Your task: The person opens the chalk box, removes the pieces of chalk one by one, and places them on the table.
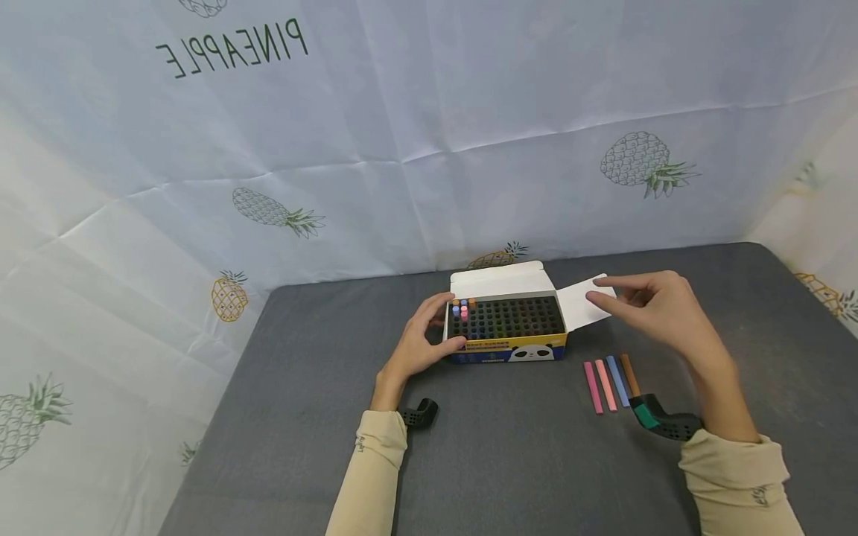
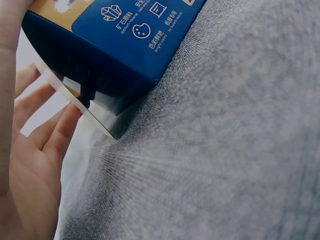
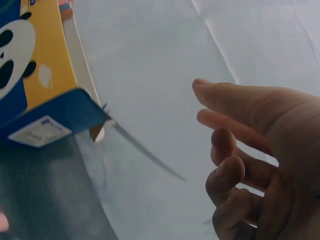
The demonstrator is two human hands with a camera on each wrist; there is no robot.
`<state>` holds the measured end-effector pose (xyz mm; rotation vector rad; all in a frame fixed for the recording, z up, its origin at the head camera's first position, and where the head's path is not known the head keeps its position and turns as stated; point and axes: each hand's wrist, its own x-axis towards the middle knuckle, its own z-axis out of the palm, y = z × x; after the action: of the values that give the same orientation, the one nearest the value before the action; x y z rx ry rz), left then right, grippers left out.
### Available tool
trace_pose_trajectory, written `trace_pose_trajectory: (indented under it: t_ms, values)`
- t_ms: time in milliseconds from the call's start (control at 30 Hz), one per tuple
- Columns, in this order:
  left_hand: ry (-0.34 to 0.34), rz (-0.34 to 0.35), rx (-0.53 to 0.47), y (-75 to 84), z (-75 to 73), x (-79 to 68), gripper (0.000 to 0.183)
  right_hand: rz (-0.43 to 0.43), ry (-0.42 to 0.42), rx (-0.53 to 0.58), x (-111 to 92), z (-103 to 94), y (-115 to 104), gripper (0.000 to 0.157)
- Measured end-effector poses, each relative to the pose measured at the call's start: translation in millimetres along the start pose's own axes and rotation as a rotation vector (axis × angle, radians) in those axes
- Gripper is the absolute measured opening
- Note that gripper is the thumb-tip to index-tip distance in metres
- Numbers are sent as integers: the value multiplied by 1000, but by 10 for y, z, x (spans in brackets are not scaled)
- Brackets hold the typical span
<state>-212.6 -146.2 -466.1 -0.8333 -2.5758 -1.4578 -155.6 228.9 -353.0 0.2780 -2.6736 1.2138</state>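
- the left hand [image 1: 421, 341] grasps the left end of a blue and yellow box [image 1: 492, 353] on a grey desk [image 1: 315, 365], thumb at the front corner, fingertips against a pale flap in the left wrist view.
- the right hand [image 1: 660, 307] is raised, empty and relaxed, thumb and forefinger extended close by the white side flap [image 1: 575, 304]; the right wrist view shows a gap between them.
- the box sits open near the desk's far edge, its white lid [image 1: 501, 281] tipped back, a panda printed in front.
- inside, a black holder [image 1: 519, 316] carries a small cluster of orange, blue and pink sticks [image 1: 464, 316] at its left end.
- four sticks lie side by side right of the box: dark pink [image 1: 593, 387], light pink [image 1: 606, 385], blue [image 1: 617, 380] and brown [image 1: 629, 372].
- pineapple-print cloth [image 1: 429, 97] hangs behind.
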Motion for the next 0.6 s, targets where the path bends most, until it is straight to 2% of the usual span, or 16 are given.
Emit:
trace_pose_trajectory:
  t_ms: [600]
  values:
    - [2,-14,0,14,-3,20,94,-67,-53,4,192,324,-319,33]
